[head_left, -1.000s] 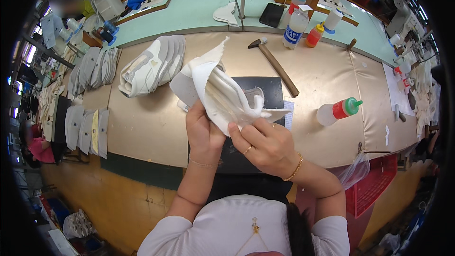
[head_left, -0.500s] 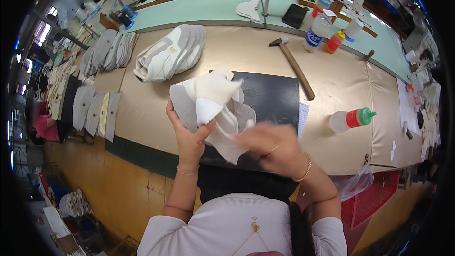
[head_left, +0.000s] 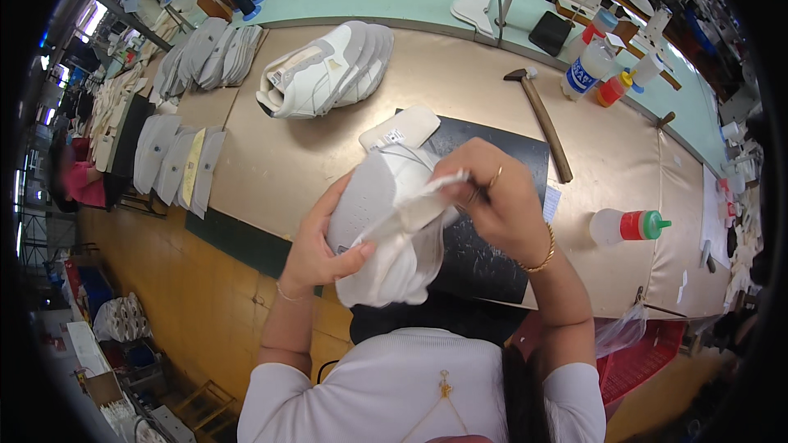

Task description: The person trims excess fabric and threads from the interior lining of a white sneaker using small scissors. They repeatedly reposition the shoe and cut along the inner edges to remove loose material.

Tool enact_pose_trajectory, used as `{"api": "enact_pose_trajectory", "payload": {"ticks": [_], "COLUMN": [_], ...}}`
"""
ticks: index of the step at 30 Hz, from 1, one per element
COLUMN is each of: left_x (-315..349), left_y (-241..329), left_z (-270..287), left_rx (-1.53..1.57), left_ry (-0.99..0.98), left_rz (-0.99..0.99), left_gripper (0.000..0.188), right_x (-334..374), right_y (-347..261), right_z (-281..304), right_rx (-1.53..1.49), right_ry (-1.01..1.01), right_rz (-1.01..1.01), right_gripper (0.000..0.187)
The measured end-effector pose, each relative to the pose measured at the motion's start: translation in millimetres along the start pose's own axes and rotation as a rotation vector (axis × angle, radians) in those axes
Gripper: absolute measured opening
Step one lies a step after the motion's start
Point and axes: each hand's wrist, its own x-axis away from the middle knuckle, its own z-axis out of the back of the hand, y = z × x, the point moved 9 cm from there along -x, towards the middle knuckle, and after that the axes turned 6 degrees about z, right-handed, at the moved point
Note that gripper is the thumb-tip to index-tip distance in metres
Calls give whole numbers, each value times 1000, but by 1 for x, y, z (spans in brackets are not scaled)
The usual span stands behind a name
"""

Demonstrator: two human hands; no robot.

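Note:
A grey and white shoe upper (head_left: 365, 197) is held tilted over the near edge of the table. My left hand (head_left: 322, 239) grips its left side, the thumb pressed on the pale lining. With its fingers pinched, my right hand (head_left: 497, 197) holds a strip of white lining fabric (head_left: 423, 205) at the upper's right side. Just beyond the upper is a cream, tongue-shaped piece (head_left: 410, 125) with a small printed label; whether it joins the upper is hidden. A black mat (head_left: 501, 250) lies under and beside my right hand.
Finished-looking uppers (head_left: 328, 74) stand nested at the back left. Stacks of grey pieces (head_left: 156, 156) lie farther left. A hammer (head_left: 546, 127), a green-capped squeeze bottle (head_left: 628, 226) and a clear bottle (head_left: 587, 70) are on the right. A red crate (head_left: 640, 365) sits below the table edge.
The upper has turned, so its perforated grey face now shows. My right hand has moved up and pinches the lining. The cream labelled piece has come into sight beyond the upper.

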Motion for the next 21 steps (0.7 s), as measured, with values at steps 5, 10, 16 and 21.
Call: {"api": "enact_pose_trajectory", "payload": {"ticks": [5, 10, 16, 21], "left_x": [-7, -12, -23, -35], "left_y": [6, -12, -30, -25], "left_z": [-15, -24, -42, -57], "left_rx": [121, 237, 339, 370], "left_ry": [-314, -404, -390, -303], "left_rz": [264, 385, 353, 291], "left_gripper": [89, 93, 96, 83], "right_x": [10, 7, 16, 6], "right_y": [30, 38, 63, 78], "right_z": [-16, -19, -13, 37], "right_rx": [-399, -313, -77, 99], "right_ry": [-182, -222, -274, 105], "right_rz": [-468, -446, -635, -508], "right_gripper": [25, 24, 24, 24]}}
